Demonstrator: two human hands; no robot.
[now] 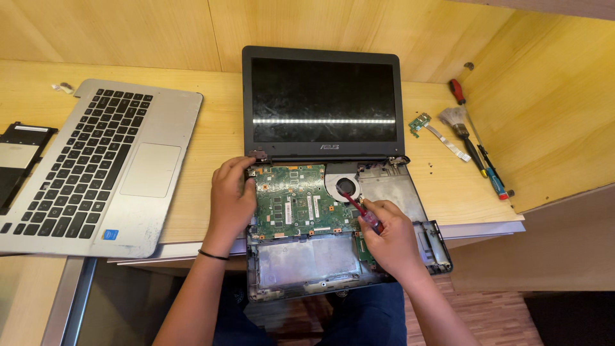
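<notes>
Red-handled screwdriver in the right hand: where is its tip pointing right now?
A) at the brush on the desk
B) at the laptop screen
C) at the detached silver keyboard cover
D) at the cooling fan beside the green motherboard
D: the right hand holds the red-handled screwdriver with its tip at the round cooling fan, right of the green motherboard.
</notes>
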